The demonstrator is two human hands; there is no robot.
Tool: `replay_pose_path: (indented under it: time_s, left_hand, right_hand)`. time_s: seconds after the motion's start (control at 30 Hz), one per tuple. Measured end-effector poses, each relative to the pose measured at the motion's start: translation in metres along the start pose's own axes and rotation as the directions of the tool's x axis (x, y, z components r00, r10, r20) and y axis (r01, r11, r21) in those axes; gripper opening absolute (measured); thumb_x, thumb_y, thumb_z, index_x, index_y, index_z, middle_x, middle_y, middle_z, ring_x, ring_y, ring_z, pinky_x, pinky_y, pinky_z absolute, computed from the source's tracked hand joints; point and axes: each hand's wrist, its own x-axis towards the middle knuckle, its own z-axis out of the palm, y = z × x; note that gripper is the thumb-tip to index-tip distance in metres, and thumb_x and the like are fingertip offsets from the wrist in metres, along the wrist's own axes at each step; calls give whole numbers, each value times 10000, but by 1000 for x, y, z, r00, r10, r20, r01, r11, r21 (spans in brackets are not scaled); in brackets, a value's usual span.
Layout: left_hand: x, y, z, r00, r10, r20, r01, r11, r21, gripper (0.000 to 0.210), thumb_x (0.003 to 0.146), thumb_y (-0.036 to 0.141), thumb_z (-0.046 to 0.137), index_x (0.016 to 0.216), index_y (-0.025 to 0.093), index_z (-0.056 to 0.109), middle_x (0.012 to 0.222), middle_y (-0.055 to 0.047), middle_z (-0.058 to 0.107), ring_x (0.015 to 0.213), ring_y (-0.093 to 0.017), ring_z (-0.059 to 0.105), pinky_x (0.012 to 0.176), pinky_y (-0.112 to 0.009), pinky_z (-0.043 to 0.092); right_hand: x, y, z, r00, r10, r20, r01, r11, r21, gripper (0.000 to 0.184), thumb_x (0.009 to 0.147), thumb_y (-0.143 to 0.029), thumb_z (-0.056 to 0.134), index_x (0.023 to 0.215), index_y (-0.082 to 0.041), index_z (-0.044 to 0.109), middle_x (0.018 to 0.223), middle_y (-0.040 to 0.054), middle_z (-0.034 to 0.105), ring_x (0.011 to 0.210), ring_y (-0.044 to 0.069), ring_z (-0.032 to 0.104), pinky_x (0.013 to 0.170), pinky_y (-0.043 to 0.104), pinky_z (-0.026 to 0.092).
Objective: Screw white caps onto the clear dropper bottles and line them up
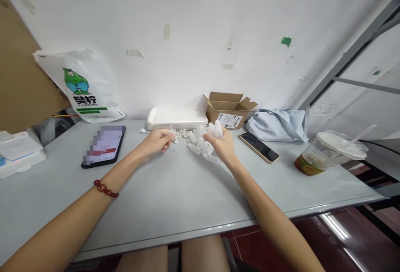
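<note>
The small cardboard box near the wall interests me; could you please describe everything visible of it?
The small cardboard box is plain brown and stands upright on the grey table, its top open and flaps spread. A white printed label is on its front. It sits between the white tray stack and the pale blue bag; whether it touches either is unclear. Its inside is mostly hidden.

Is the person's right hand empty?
No, the right hand is holding several translucent white pieces between thumb and fingers.
</note>
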Motion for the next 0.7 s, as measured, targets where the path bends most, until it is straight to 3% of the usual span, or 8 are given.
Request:
replay_pose_path:
  time_s: [0.07,0.17,0.2,0.33,0.43,0.57,0.7]
  left_hand:
    - [14,6,5,998,49,-41,-41,984,173,334,773,410,524,527,198,446,477,24,456,440,-115,426,492,-245,335]
    - [40,20,15,992,99,-81,-43,853,520,309,732,319,509,455,212,423,450,-4,478,467,-154,454,523,-276,302]
    - [49,24,18,992,98,-79,-38,833,553,296,704,285,528,438,217,418,435,-9,466,474,-166,459,529,-283,294]
    - [76,37,23,996,61,-63,-9,789,614,307,595,208,598,372,227,387,360,0,369,485,-190,467,537,-288,293]
    - [84,45,20,1000,17,-18,-1,764,645,257,564,219,635,374,218,463,358,-13,423,477,-192,475,527,-288,307]
    - [79,52,12,999,-22,48,-15,759,651,220,569,203,606,365,211,523,377,-35,507,444,-177,468,498,-289,314]
    - [66,52,5,1000,18,-6,-11,781,624,150,562,166,570,417,209,570,416,-40,555,458,-186,507,502,-286,331]
  right_hand:
    - [0,1,-1,990,-100,-97,86,986,-141,209,643,-352,625,734,-187,535,693,-4,565,647,155,495,599,274,392]
    - [0,2,-2,981,-148,-125,107,953,-284,231,676,-382,596,807,-198,545,712,3,578,666,173,508,625,280,400]
    - [0,3,-2,981,-153,-121,108,942,-319,241,685,-385,588,836,-201,547,715,5,583,662,176,511,624,280,399]
    - [2,7,-4,981,-165,-106,108,905,-412,261,717,-378,548,913,-205,544,726,14,598,658,185,529,623,275,390]
    - [4,9,-5,978,-172,-119,103,891,-442,262,720,-384,536,910,-205,539,724,14,594,660,185,523,622,274,380]
    - [7,10,-8,977,-150,-150,72,899,-432,233,699,-372,544,865,-209,531,710,8,587,664,183,515,615,273,375]
    - [15,14,-15,976,-107,-190,23,917,-398,209,683,-367,546,815,-206,523,750,15,612,700,191,537,631,283,401]
